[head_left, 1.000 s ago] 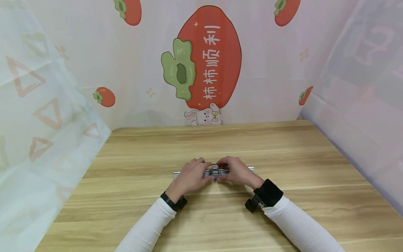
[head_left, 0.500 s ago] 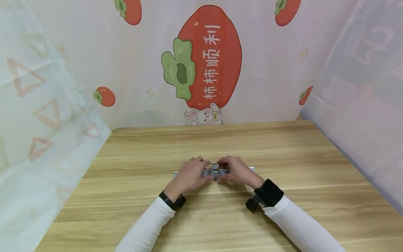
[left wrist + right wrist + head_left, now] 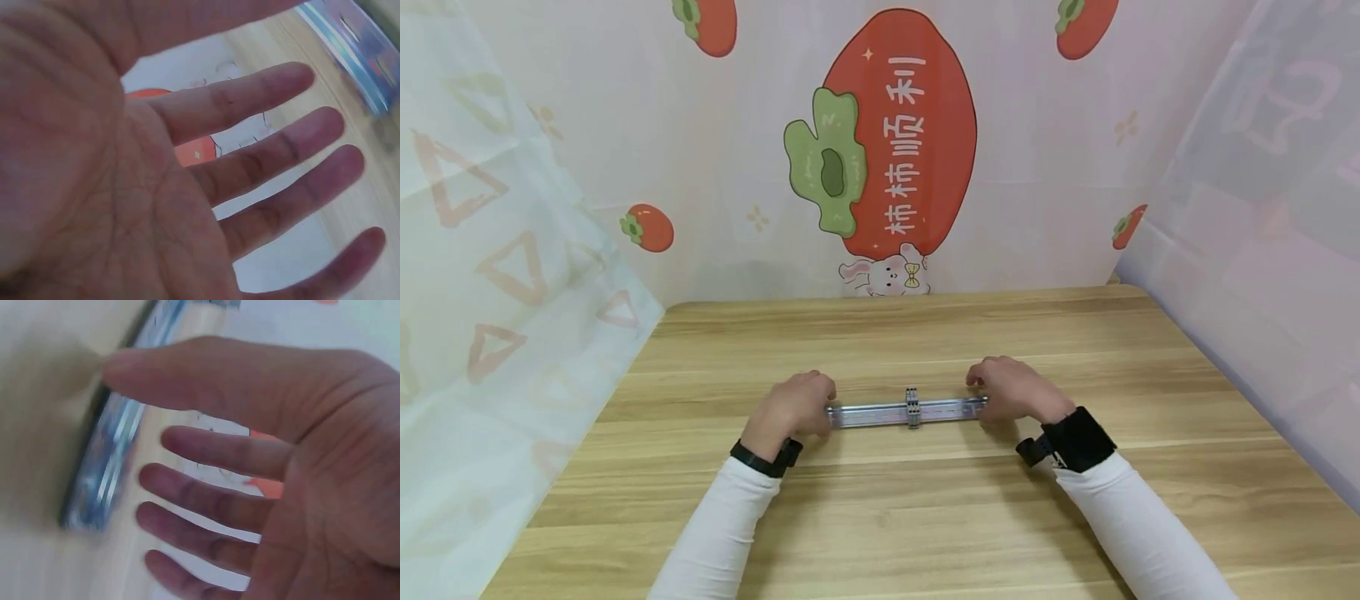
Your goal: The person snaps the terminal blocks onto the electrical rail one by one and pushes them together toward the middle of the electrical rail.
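A silver slotted DIN rail (image 3: 868,416) lies crosswise on the wooden table, with a small cluster of grey terminal blocks (image 3: 913,408) sitting across its middle. At the rail's left end is my left hand (image 3: 792,406), its fingers spread in the left wrist view and nothing in them; the rail (image 3: 359,53) shows past the fingertips. My right hand (image 3: 1018,390) hovers around the right end, fingers loosely extended. In the right wrist view its thumb (image 3: 156,372) overlaps the rail (image 3: 106,462), and the palm holds nothing.
The light wooden tabletop (image 3: 880,508) runs back to a white curtain (image 3: 722,167) printed with red persimmons. More cloth hangs along the left side (image 3: 550,250) and the right side (image 3: 1262,225). Both wrists wear black straps with small cameras.
Both hands have left the terminal blocks and moved apart, left hand to the left and right hand to the right, out to the rail's ends. The blocks and rail stay in place.
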Demonstrator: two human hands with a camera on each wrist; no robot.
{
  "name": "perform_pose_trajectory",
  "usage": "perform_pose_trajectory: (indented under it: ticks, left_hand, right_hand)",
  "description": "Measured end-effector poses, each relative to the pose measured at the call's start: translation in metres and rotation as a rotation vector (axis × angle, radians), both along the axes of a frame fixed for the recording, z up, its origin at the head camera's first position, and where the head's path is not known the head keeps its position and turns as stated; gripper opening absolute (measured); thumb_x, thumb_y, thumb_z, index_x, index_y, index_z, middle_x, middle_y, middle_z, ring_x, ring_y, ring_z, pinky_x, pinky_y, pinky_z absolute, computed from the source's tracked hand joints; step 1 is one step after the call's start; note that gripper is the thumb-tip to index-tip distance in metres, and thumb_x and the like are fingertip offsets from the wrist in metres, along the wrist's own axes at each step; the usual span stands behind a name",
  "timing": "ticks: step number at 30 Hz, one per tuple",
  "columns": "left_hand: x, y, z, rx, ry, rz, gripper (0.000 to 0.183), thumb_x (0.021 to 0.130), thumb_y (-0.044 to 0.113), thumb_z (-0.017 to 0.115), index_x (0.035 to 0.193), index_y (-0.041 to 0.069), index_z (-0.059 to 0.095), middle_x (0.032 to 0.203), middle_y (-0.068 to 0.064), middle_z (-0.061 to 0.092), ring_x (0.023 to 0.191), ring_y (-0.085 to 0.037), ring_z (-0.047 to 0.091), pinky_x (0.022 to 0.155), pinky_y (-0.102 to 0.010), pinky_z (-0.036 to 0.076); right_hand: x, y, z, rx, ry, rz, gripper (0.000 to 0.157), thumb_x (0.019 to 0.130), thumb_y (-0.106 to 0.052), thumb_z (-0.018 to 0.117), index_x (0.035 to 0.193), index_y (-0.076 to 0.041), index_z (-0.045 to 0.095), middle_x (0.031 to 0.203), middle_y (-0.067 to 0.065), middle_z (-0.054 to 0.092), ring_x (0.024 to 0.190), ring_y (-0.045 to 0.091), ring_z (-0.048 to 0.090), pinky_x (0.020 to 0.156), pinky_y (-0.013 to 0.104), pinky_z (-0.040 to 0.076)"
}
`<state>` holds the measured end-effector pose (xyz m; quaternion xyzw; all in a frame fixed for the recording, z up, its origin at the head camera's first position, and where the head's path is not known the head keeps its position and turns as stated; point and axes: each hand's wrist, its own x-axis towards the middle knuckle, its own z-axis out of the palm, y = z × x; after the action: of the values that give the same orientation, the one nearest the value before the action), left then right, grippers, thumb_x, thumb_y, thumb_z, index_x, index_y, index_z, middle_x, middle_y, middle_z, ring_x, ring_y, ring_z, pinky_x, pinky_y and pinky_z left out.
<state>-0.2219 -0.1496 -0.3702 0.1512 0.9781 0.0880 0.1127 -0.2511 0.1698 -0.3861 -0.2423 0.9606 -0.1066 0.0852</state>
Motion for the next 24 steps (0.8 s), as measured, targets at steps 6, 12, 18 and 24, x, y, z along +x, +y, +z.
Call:
perform_pose_trajectory:
  ticks: [6,12,18,24]
  left_hand:
    - [0.0,-0.002,-0.001,-0.046,-0.029,0.02,0.021,0.061,0.004,0.073,0.072,0.012,0.057,0.074,0.0,0.052,0.065,-0.017,0.047,0.052,-0.03,0.038]
    - [-0.001,0.0,-0.007,-0.045,-0.029,0.017,0.017,0.069,0.001,0.066,0.076,0.012,0.055,0.075,-0.001,0.052,0.065,-0.018,0.047,0.053,-0.03,0.037]
    - [-0.005,-0.001,-0.011,-0.045,0.02,0.008,0.014,0.07,0.002,0.064,0.074,0.012,0.056,0.076,-0.001,0.051,0.065,-0.017,0.046,0.053,-0.03,0.037]
    - [-0.007,-0.001,-0.013,-0.031,0.063,0.012,0.018,0.069,0.001,0.064,0.084,0.01,0.061,0.082,-0.001,0.05,0.07,-0.018,0.047,0.056,-0.032,0.039]
  right_hand:
    - [-0.001,0.009,0.002,0.03,-0.095,-0.048,0.043,0.058,-0.006,0.074,0.1,-0.01,0.064,0.098,0.003,0.058,0.08,0.018,0.049,0.068,0.033,0.042]
    - [-0.002,0.012,0.0,0.005,-0.098,-0.049,0.033,0.058,-0.003,0.071,0.088,-0.012,0.063,0.086,0.001,0.057,0.074,0.018,0.048,0.062,0.031,0.04]
    - [-0.004,0.015,-0.001,-0.009,-0.071,-0.029,0.026,0.059,-0.004,0.068,0.083,-0.012,0.064,0.083,0.002,0.057,0.07,0.018,0.048,0.058,0.03,0.04]
    - [-0.006,0.018,-0.001,-0.039,-0.036,0.0,0.022,0.061,-0.004,0.066,0.082,-0.01,0.065,0.083,0.003,0.058,0.068,0.018,0.048,0.057,0.03,0.04]
